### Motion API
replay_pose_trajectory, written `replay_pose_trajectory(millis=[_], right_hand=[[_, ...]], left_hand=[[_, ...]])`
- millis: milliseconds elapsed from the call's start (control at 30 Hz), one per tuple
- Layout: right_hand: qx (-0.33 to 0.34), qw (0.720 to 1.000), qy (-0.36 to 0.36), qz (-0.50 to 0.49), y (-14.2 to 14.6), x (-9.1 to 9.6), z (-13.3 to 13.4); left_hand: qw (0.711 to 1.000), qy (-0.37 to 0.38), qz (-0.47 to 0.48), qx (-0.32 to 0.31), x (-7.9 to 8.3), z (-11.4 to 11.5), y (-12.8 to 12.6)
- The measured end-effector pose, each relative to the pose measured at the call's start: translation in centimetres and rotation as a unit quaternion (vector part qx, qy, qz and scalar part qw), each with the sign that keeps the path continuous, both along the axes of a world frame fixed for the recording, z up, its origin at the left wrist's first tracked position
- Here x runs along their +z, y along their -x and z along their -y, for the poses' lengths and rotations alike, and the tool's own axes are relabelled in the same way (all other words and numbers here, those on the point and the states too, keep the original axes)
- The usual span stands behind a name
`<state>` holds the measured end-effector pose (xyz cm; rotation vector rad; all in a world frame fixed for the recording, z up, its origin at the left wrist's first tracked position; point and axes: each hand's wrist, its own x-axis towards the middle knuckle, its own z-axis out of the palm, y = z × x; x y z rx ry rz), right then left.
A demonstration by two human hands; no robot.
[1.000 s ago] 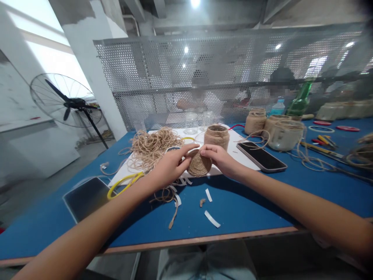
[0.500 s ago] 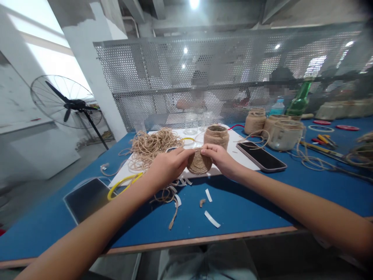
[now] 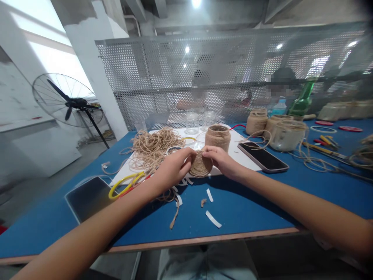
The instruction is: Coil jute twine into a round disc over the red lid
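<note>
A round coil of jute twine (image 3: pixel 200 166), like a small coaster, is held up just above the table's near part. My left hand (image 3: pixel 178 165) pinches its upper left edge, and my right hand (image 3: pixel 219 158) grips its upper right edge between thumb and fingers. Right behind it stands a twine-wrapped jar (image 3: pixel 218 138) with an open top. A loose heap of jute twine (image 3: pixel 157 144) lies to the left, beyond my left hand, on a white sheet (image 3: pixel 239 165).
On the right lie a phone (image 3: pixel 262 156), a glass jar (image 3: pixel 288 136) and other wrapped jars (image 3: pixel 256 122). A green bottle (image 3: pixel 303 100) stands behind them. Yellow hoop (image 3: pixel 125 184) and dark tablet-like panel (image 3: pixel 90 199) sit left. Paper strips (image 3: pixel 213 219) lie on the blue table (image 3: pixel 247 212).
The coil has dropped slightly in view, and my left thumb has shifted lower along its left side. Both hands still hold it; the view has shifted a little.
</note>
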<state>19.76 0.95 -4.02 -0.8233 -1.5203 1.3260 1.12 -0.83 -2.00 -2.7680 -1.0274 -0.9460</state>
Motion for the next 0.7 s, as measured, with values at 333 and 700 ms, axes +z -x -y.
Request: replay_pose_trajectory(millis=[333,700], right_hand=[[0.028,0.997,-0.017,0.067,-0.15,0.22,-0.09],[-0.024,0.997,-0.026,0.063,0.10,0.32,0.21]], left_hand=[[0.998,0.047,-0.012,-0.030,0.32,0.09,-0.24],[0.994,-0.075,-0.072,0.023,0.21,-0.30,0.39]])
